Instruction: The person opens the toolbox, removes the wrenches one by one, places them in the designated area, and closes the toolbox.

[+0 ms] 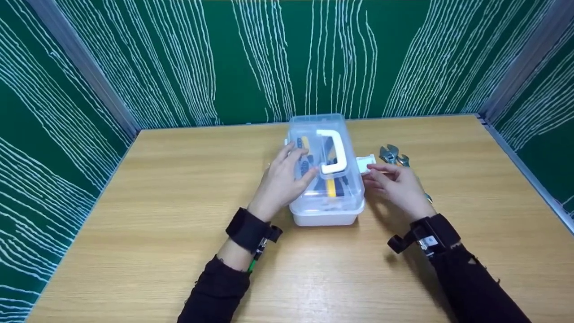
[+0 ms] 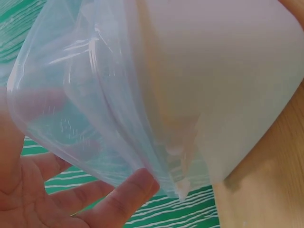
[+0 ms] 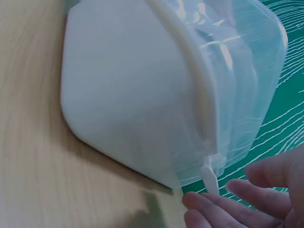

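A toolbox with a see-through lid [image 1: 316, 204] and a white base [image 1: 325, 220] stands on the table, lid down. Screwdriver-like tools with yellow and dark parts show dimly inside. My left hand [image 1: 280, 181] rests on the lid's left side with fingers spread; its fingertips also lie along the lid in the left wrist view. On the right side a white latch [image 1: 366, 164] sticks outward from the box. My right hand [image 1: 401, 188] is at this latch, fingertips touching its lower end [image 3: 210, 180], with the thumb apart in the right wrist view.
Metal adjustable wrenches [image 1: 389, 153] lie on the table right of the box, partly hidden behind the right hand. A white carrying handle [image 1: 340, 152] lies folded on the lid. Green walls with white streaks enclose the wooden table [image 1: 188, 179].
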### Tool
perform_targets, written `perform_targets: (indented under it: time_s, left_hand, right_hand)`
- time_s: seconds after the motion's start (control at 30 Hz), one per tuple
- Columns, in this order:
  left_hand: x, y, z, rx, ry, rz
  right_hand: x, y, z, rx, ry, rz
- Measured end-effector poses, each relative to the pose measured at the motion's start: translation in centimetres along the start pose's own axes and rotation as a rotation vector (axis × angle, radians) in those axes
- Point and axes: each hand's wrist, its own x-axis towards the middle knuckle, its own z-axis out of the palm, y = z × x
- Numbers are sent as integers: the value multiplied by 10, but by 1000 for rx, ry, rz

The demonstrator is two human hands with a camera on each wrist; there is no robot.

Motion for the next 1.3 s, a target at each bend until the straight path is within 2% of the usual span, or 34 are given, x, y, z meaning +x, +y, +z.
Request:
perform_targets:
  time_s: [0.2, 0.3, 0.47, 0.6, 0.77, 0.93, 1.0, 1.2, 1.3]
  left_hand:
    - [2, -5, 0, -8, 14, 11]
    - [2, -7, -1, -8, 14, 4]
    - [2, -7, 0, -8, 1, -10]
    - [2, -7, 0, -9, 2, -10]
    - [2, -5, 1, -1, 1, 1]
    - [3, -2, 3, 6, 3, 12]
    - [3, -1, 3, 5, 7, 17]
    - [2, -3, 2, 10, 18, 35]
    - [2, -6, 1, 12, 18, 29]
  right_hand:
    - [4, 1, 5, 104, 66, -146]
    - [7, 3, 8, 121, 74, -168]
    - [10, 4, 9, 111, 74, -128]
    - [15, 3, 8, 110, 37, -89]
    - [25, -4, 9, 89, -20, 19]
    - [34, -10, 8, 56, -30, 115]
    - [36, -11, 7, 63, -30, 118]
    - [39, -14, 7, 119, -37, 53]
    - [41, -13, 9, 102, -39, 61]
